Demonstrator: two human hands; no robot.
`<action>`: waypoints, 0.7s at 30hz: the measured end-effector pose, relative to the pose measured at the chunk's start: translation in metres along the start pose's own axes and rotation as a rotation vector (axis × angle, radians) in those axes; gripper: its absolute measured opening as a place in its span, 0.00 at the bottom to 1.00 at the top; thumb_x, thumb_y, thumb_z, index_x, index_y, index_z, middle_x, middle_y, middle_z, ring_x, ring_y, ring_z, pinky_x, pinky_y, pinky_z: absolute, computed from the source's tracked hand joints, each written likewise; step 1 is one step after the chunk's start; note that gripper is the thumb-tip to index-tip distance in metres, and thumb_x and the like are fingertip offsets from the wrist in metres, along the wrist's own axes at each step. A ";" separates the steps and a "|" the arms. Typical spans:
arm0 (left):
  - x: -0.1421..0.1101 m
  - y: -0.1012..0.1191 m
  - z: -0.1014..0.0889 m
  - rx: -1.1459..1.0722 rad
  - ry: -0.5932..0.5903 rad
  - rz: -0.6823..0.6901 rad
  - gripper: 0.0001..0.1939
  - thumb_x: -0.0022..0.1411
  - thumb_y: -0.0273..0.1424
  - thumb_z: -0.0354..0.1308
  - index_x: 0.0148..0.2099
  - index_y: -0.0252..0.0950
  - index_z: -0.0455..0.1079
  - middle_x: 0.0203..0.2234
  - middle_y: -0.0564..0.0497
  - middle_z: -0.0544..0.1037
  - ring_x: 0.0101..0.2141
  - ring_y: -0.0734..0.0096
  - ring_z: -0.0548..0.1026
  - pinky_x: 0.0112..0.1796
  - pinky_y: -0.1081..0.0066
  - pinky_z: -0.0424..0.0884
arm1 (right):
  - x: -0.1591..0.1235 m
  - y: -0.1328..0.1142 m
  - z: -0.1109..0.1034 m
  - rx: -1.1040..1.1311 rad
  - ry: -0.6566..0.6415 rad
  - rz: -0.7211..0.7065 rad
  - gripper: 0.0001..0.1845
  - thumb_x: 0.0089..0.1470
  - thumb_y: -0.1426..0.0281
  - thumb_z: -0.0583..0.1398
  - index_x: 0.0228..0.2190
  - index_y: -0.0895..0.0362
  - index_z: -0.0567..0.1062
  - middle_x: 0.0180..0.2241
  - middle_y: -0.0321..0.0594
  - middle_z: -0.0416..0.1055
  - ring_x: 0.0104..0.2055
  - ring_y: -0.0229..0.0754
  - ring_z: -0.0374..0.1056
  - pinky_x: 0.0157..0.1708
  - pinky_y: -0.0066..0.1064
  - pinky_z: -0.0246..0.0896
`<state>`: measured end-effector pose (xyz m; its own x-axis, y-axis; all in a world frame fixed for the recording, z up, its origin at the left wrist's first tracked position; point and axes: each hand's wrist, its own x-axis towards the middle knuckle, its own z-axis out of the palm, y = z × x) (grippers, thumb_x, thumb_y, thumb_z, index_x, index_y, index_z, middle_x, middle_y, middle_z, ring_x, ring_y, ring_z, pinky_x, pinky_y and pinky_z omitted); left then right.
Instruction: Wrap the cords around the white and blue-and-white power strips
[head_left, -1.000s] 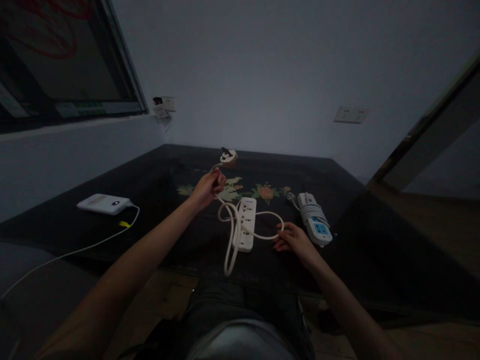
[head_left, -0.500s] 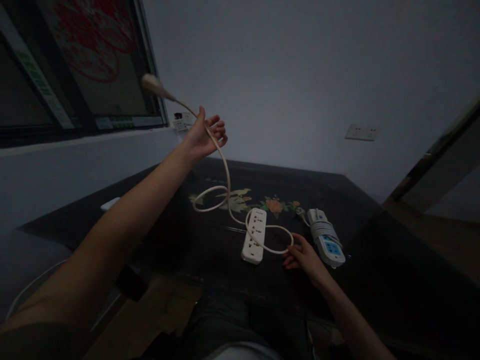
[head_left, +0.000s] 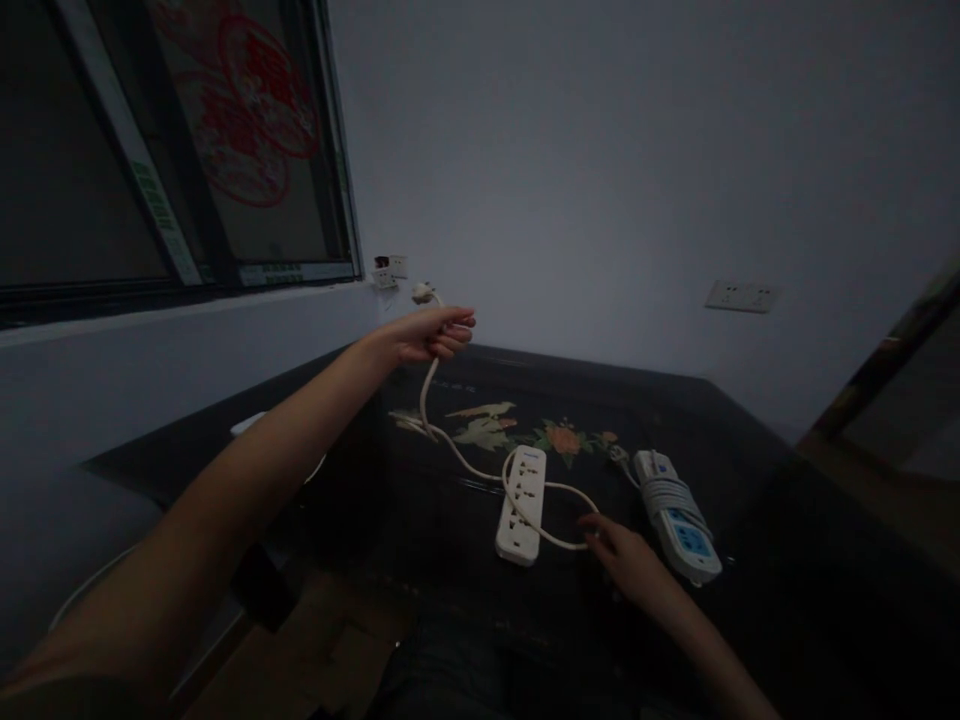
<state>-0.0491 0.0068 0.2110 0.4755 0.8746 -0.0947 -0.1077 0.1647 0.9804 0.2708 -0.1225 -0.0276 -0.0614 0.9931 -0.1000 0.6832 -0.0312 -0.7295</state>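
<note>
My left hand (head_left: 435,334) is raised over the far left of the dark table, fingers curled round a white power cord (head_left: 459,462). The cord's plug (head_left: 424,292) sticks up above that hand. From there the cord drops and loops across a white power strip (head_left: 521,505) lying on the tabletop. At the right side of the loop, my right hand (head_left: 619,555) pinches the cord between thumb and fingers, low over the table. Right of it lies a second power strip (head_left: 679,520) with blue sockets, its grey cord wound around its body.
The dark table (head_left: 630,410) has a painted bird and flowers. A wall outlet (head_left: 742,296) is at the right, and more outlets (head_left: 388,270) are near the window (head_left: 247,150). A white object (head_left: 247,424) sits partly behind my left forearm.
My left hand has closed from loosely spread fingers around the cord, and the plug has swung nearer the hand. My right hand stays at the loop. The view has shifted somewhat.
</note>
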 end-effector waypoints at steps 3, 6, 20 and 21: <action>-0.001 -0.008 0.005 0.200 -0.024 -0.095 0.16 0.63 0.31 0.53 0.22 0.36 0.61 0.14 0.58 0.52 0.12 0.84 0.45 0.12 0.79 0.39 | -0.006 -0.018 -0.012 -0.260 0.132 -0.090 0.10 0.53 0.67 0.56 0.36 0.52 0.76 0.31 0.44 0.77 0.31 0.46 0.74 0.28 0.31 0.63; 0.000 -0.013 0.011 0.428 -0.001 -0.027 0.18 0.60 0.32 0.57 0.19 0.36 0.59 0.13 0.57 0.53 0.13 0.82 0.47 0.15 0.75 0.40 | -0.009 -0.055 -0.016 -0.325 0.187 -0.214 0.12 0.55 0.66 0.56 0.39 0.51 0.77 0.36 0.46 0.78 0.37 0.50 0.74 0.34 0.34 0.62; -0.020 -0.021 0.036 0.987 0.216 0.762 0.13 0.47 0.28 0.63 0.27 0.36 0.58 0.20 0.59 0.58 0.22 0.78 0.56 0.25 0.75 0.52 | 0.115 -0.190 0.076 -0.092 0.197 -0.529 0.27 0.55 0.76 0.54 0.57 0.59 0.63 0.48 0.51 0.72 0.48 0.48 0.69 0.48 0.37 0.60; -0.023 -0.022 0.040 0.996 0.273 0.790 0.15 0.48 0.28 0.63 0.25 0.36 0.56 0.19 0.59 0.57 0.22 0.78 0.55 0.25 0.74 0.51 | 0.120 -0.195 0.076 -0.095 0.197 -0.535 0.25 0.55 0.76 0.54 0.55 0.58 0.64 0.45 0.49 0.74 0.46 0.47 0.70 0.46 0.36 0.60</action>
<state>-0.0229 -0.0352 0.1982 0.3770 0.6626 0.6471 0.4718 -0.7387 0.4815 0.0754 -0.0061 0.0511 -0.2856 0.8704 0.4010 0.6573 0.4824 -0.5791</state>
